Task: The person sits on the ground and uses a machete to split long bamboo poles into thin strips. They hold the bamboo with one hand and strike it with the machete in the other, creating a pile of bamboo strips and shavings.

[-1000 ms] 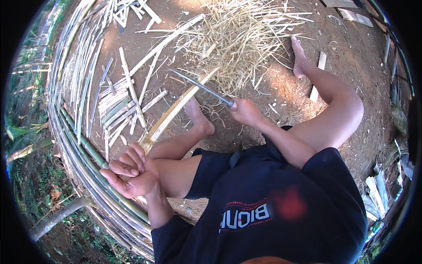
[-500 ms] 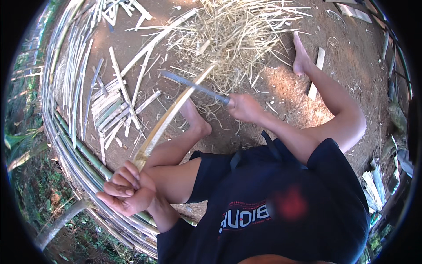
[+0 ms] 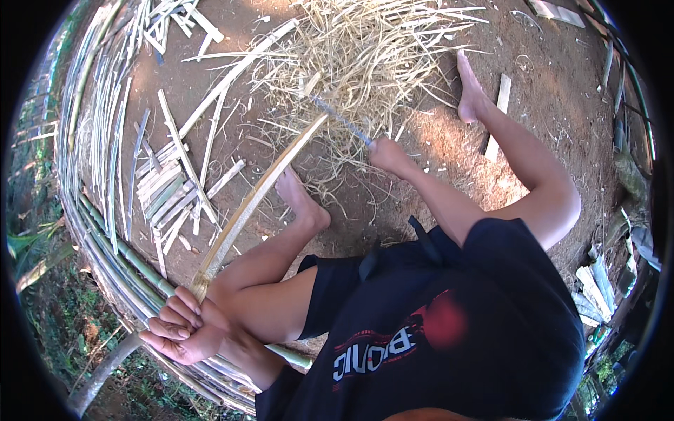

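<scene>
In my left hand (image 3: 184,326), fingers curled round its lower end, is a long split bamboo strip (image 3: 261,189). It rises slantwise across my bent left leg toward the upper middle. My right hand (image 3: 388,156) is closed on the handle of a long-bladed knife (image 3: 342,122). The blade points up and left, close to the strip's far tip; whether they touch I cannot tell. Beyond them a heap of pale bamboo shavings (image 3: 358,59) lies on the ground.
Left of my feet is a stack of short bamboo slats (image 3: 168,189). Long thin bamboo strips (image 3: 112,151) and green poles (image 3: 133,256) line the left side. A flat slat (image 3: 500,116) lies beside my right foot. Pale scraps (image 3: 595,288) sit at the lower right.
The knife has moved from crossing the strip to near its far tip, its blade now partly blurred. My left hand and the strip have shifted slightly down and left.
</scene>
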Demonstrator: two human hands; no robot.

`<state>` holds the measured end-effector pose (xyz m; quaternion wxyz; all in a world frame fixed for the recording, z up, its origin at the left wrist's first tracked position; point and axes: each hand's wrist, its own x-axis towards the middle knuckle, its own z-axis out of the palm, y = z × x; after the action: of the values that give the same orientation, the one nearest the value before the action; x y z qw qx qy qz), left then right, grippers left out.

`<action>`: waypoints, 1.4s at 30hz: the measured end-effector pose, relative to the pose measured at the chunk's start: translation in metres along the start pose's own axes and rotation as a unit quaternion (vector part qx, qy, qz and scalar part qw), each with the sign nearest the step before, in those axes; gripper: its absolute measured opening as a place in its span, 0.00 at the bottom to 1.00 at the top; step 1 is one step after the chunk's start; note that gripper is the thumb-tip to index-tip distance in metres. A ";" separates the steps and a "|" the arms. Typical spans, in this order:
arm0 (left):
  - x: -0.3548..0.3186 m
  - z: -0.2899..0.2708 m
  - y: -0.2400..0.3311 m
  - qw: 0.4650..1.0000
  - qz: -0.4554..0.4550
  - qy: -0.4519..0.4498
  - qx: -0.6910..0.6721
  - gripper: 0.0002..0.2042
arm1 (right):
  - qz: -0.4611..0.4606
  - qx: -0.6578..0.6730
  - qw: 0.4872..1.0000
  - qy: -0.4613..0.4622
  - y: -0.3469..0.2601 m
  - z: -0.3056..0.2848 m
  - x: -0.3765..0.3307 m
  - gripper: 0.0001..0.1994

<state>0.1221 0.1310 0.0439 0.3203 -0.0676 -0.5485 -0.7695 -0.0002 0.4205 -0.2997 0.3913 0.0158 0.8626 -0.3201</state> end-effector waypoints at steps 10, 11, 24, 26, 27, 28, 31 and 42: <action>0.006 -0.012 -0.001 0.998 -0.005 -0.065 -0.013 0.27 | 0.030 0.059 0.998 -0.004 0.010 0.002 0.008 0.07; 0.008 -0.012 -0.002 0.995 -0.016 -0.099 -0.024 0.27 | 0.049 0.067 0.996 -0.016 0.014 0.001 0.011 0.09; 0.006 -0.002 -0.004 0.984 -0.037 -0.161 -0.067 0.30 | 0.008 0.048 0.997 0.057 0.039 0.024 0.004 0.07; 0.004 -0.008 -0.001 0.983 -0.047 -0.161 -0.075 0.29 | 0.044 0.028 0.998 0.022 0.046 0.019 0.022 0.09; 0.005 -0.014 0.001 0.983 -0.052 -0.161 -0.077 0.28 | 0.035 0.060 0.998 0.002 0.027 0.005 0.007 0.10; 0.003 -0.014 0.002 0.989 -0.040 -0.134 -0.041 0.27 | 0.033 0.084 0.996 -0.021 0.018 -0.008 -0.014 0.11; 0.001 -0.004 0.000 0.999 -0.018 -0.033 0.031 0.26 | 0.057 0.140 0.988 -0.038 -0.004 -0.023 -0.055 0.13; -0.014 -0.007 0.003 0.992 -0.060 -0.093 -0.055 0.27 | -0.300 0.113 0.945 0.063 -0.096 0.019 -0.184 0.11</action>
<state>0.1367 0.1303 0.0377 0.2175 -0.1233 -0.5359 -0.8064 0.1137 0.3750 -0.1312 0.2173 -0.1794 0.8084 -0.5168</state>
